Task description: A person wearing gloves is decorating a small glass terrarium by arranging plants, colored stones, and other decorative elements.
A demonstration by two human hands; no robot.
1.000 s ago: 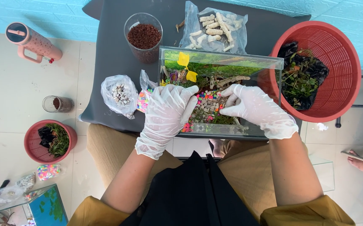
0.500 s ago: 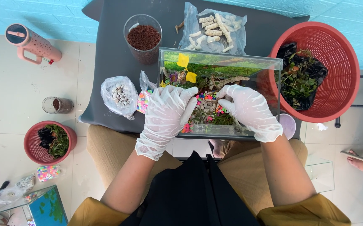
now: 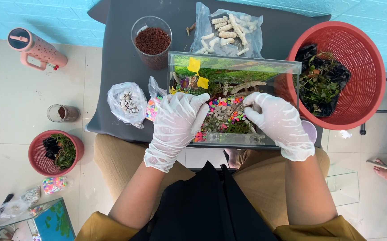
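On the dark grey counter (image 3: 122, 67) in front of me sits a small rectangular glass tank (image 3: 233, 67), its long side toward my lap. Its floor is dressed with green moss along the back, a band of pale grey pebbles (image 3: 220, 117) through the middle, bright multicoloured gravel around them, thin brown twigs and a yellow plant (image 3: 198, 71) at the back left. My left hand (image 3: 178, 122), in a thin white glove, lies flat over the tank's near left corner with its grip relaxed and fingers spread, holding nothing. My right hand (image 3: 280, 122), gloved the same, reaches into the tank's right half; its fingertips are pinched together at the pebbles, though I cannot tell whether anything is between them.
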